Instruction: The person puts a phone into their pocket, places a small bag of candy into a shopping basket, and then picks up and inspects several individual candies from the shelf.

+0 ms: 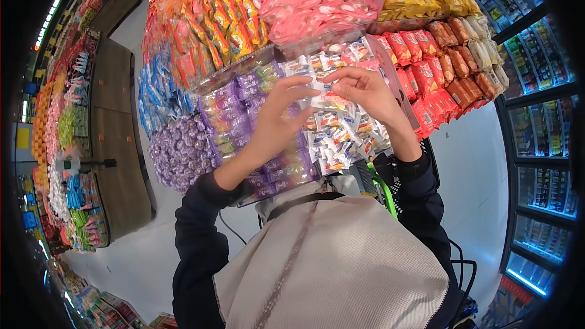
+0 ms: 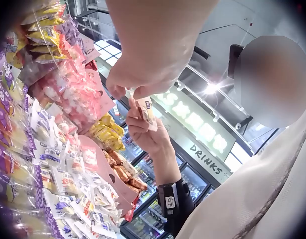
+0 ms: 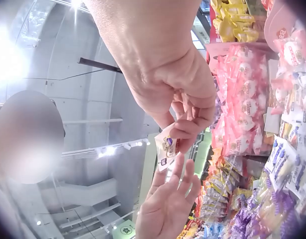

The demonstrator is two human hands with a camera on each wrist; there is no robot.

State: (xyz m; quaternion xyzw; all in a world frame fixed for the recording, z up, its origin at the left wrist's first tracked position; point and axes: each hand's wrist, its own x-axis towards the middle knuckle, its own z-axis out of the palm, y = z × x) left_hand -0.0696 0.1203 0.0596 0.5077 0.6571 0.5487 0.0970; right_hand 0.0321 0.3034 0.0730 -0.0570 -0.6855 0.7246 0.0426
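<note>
My right hand (image 1: 365, 91) pinches a small white snack packet (image 3: 166, 149) with printed lettering, held up over the display of sweets. In the right wrist view my left hand (image 3: 165, 206) is close below the packet, its fingers spread and mostly straight, fingertips right at the lower edge. The head view has my left hand (image 1: 281, 113) facing the right one, thumb and fingers apart. In the left wrist view the same packet (image 2: 145, 113) lies against the right fingers. Under both hands are piles of white wrapped packets (image 1: 344, 137) and purple bagged sweets (image 1: 234, 109).
Pink packets (image 1: 311, 0), red packets (image 1: 420, 55) and yellow packets (image 1: 411, 0) fill bins behind. Blue packets (image 1: 161, 85) sit to the left. Lit drink fridges (image 1: 542, 128) line the right side. Another shelf (image 1: 119, 140) stands across the left aisle.
</note>
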